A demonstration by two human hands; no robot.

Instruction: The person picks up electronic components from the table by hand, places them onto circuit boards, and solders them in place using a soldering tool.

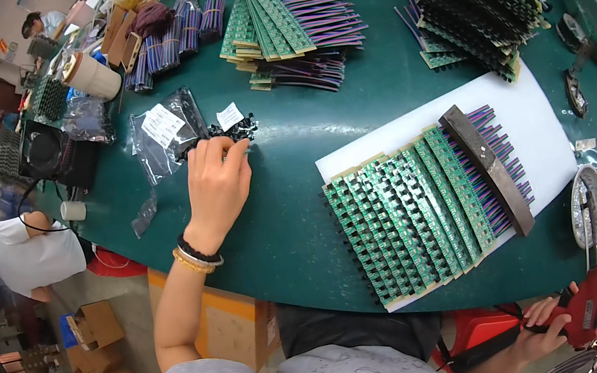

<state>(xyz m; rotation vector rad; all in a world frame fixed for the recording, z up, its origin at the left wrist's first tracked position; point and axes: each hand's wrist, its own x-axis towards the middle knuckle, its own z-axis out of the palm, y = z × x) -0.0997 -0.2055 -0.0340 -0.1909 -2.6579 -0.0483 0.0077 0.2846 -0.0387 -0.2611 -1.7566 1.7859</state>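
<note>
My left hand (218, 181) reaches over the table with its fingers curled down into a small pile of black components (244, 127). Its fingertips are hidden, so what they pinch does not show. Beside it lies a clear plastic bag (157, 143) with a white label. At the lower right, my right hand (543, 327) is wrapped round a red gun-shaped tool (593, 306) with a thin metal tip pointing up. Between the hands, a row of green circuit boards (406, 207) sits on a white foam sheet (545, 135). A dark bar (487, 169) presses across their purple wires.
Stacked boards with purple wires (276, 14) stand at the back, and black-studded boards (478, 3) at the back right. Wire bundles (169, 41) and a white cup (91, 75) occupy the far left. A small fan (45, 151) is at the left edge. Another person (36, 249) sits at left.
</note>
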